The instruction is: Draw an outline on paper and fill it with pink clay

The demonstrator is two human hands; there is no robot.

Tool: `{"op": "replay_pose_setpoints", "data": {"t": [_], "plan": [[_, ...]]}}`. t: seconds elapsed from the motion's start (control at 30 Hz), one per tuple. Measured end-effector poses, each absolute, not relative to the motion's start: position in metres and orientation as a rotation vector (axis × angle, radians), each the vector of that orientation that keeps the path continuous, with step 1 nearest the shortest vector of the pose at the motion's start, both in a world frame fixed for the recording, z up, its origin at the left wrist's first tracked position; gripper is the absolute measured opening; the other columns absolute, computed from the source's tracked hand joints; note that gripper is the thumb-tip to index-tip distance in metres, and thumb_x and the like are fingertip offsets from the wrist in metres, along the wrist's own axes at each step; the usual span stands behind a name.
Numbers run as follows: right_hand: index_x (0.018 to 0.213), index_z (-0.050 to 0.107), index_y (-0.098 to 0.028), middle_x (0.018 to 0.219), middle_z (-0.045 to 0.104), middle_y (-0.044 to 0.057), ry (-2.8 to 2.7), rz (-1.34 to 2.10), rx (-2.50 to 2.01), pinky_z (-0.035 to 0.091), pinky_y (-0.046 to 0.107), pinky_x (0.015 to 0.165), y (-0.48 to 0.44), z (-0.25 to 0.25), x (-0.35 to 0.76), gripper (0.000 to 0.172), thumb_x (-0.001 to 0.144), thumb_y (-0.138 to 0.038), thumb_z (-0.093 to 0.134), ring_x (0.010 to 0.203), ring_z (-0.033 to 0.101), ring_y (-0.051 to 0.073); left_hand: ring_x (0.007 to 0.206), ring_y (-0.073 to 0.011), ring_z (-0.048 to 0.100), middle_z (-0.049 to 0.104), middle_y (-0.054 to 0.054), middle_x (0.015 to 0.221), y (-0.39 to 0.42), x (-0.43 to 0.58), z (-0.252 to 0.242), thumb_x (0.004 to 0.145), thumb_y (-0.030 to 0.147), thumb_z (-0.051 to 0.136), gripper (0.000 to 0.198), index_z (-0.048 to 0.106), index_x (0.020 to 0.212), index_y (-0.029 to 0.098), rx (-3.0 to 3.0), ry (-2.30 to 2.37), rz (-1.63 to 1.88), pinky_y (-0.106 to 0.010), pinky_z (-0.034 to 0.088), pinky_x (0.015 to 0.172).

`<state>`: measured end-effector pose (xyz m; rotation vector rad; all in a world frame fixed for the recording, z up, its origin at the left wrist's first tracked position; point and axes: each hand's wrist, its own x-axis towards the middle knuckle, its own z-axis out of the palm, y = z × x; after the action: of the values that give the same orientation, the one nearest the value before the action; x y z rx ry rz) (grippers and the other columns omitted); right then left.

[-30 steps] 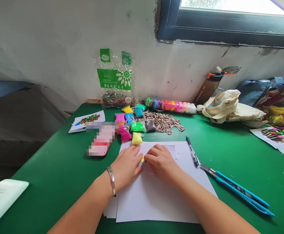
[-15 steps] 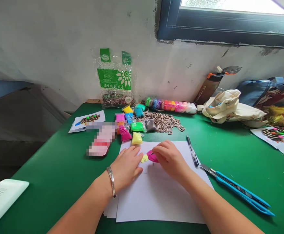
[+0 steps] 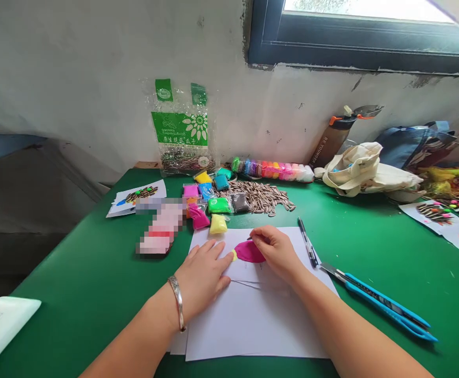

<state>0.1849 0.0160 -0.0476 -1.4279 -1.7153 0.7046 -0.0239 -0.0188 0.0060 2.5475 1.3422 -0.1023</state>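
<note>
White paper (image 3: 253,325) lies in front of me with a flat magenta clay oval (image 3: 248,252) on it and a small yellow clay piece (image 3: 234,255) at the oval's left end. Thin drawn lines show below the oval. My left hand (image 3: 205,268) rests flat on the paper, fingers spread, its index fingertip by the yellow clay. Over the oval's upper right edge, my right hand (image 3: 275,249) pinches a small dark thing that looks like a sunflower seed (image 3: 249,239); most of it is hidden by the fingers.
Behind the paper are several clay packets (image 3: 218,224) and a pile of sunflower seeds (image 3: 263,197). A pen (image 3: 307,241) and a blue-handled craft knife (image 3: 386,304) lie at right. A phone-like object (image 3: 160,231), blurred out, lies left; a white device (image 3: 7,325) is nearer.
My right hand has shifted slightly right along the magenta oval, so more of the oval shows. The left hand now covers more of the yellow clay. The view has turned slightly.
</note>
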Motion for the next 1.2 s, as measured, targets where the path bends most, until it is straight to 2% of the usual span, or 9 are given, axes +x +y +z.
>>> {"op": "replay_pose_setpoints", "data": {"t": [0.27, 0.57, 0.7, 0.77, 0.93, 1.07, 1.2], "plan": [[0.081, 0.067, -0.023, 0.082, 0.067, 0.001, -1.711, 0.731, -1.46, 0.045, 0.03, 0.073, 0.017, -0.047, 0.186, 0.018, 0.08, -0.02, 0.049, 0.079, 0.06, 0.017, 0.13, -0.0303, 0.035, 0.045, -0.008, 0.138, -0.021, -0.024, 0.016, 0.085, 0.03, 0.055, 0.054, 0.039, 0.136, 0.029, 2.457, 1.328, -0.182, -0.053, 0.034, 0.103], [0.08, 0.067, -0.023, 0.081, 0.068, 0.001, -1.735, 0.712, -1.457, 0.044, 0.03, 0.072, 0.017, -0.044, 0.185, 0.018, 0.08, -0.02, 0.05, 0.078, 0.06, 0.017, 0.133, -0.0347, 0.029, 0.041, -0.01, 0.142, -0.022, -0.019, 0.02, 0.083, 0.033, 0.056, 0.053, 0.043, 0.134, 0.028, 2.423, 1.372, -0.281, -0.059, 0.031, 0.102], [0.079, 0.067, -0.023, 0.081, 0.068, 0.001, -1.726, 0.718, -1.452, 0.044, 0.03, 0.072, 0.017, -0.043, 0.186, 0.018, 0.079, -0.019, 0.05, 0.078, 0.06, 0.017, 0.13, -0.0287, 0.036, 0.048, -0.009, 0.136, -0.018, -0.026, 0.024, 0.085, 0.036, 0.054, 0.057, 0.036, 0.139, 0.026, 2.394, 1.309, -0.195, -0.05, 0.034, 0.105], [0.079, 0.067, -0.023, 0.082, 0.068, 0.001, -1.724, 0.719, -1.456, 0.045, 0.03, 0.073, 0.018, -0.042, 0.187, 0.018, 0.079, -0.02, 0.05, 0.079, 0.06, 0.018, 0.129, -0.0281, 0.037, 0.05, -0.009, 0.134, -0.017, -0.028, 0.023, 0.085, 0.035, 0.055, 0.056, 0.038, 0.138, 0.024, 2.412, 1.316, -0.176, -0.047, 0.035, 0.105], [0.08, 0.067, -0.023, 0.082, 0.068, 0.001, -1.721, 0.724, -1.464, 0.045, 0.031, 0.074, 0.018, -0.041, 0.186, 0.018, 0.079, -0.02, 0.05, 0.08, 0.06, 0.018, 0.131, -0.0323, 0.033, 0.045, -0.009, 0.139, -0.018, -0.026, 0.016, 0.081, 0.03, 0.059, 0.052, 0.047, 0.132, 0.028, 2.467, 1.383, -0.207, -0.054, 0.035, 0.102], [0.08, 0.067, -0.023, 0.082, 0.068, 0.001, -1.703, 0.74, -1.458, 0.045, 0.03, 0.073, 0.018, -0.043, 0.186, 0.017, 0.08, -0.021, 0.05, 0.079, 0.06, 0.017, 0.126, -0.0311, 0.04, 0.05, -0.008, 0.132, -0.016, -0.026, 0.012, 0.084, 0.03, 0.055, 0.045, 0.05, 0.128, 0.029, 2.535, 1.384, -0.144, -0.052, 0.04, 0.098], [0.08, 0.066, -0.023, 0.083, 0.067, 0.001, -1.682, 0.735, -1.457, 0.044, 0.031, 0.074, 0.018, -0.045, 0.188, 0.016, 0.08, -0.021, 0.05, 0.081, 0.06, 0.018, 0.125, -0.0302, 0.04, 0.049, -0.007, 0.133, -0.012, -0.029, 0.01, 0.084, 0.03, 0.054, 0.044, 0.051, 0.127, 0.029, 2.558, 1.385, -0.111, -0.05, 0.039, 0.099]]}}
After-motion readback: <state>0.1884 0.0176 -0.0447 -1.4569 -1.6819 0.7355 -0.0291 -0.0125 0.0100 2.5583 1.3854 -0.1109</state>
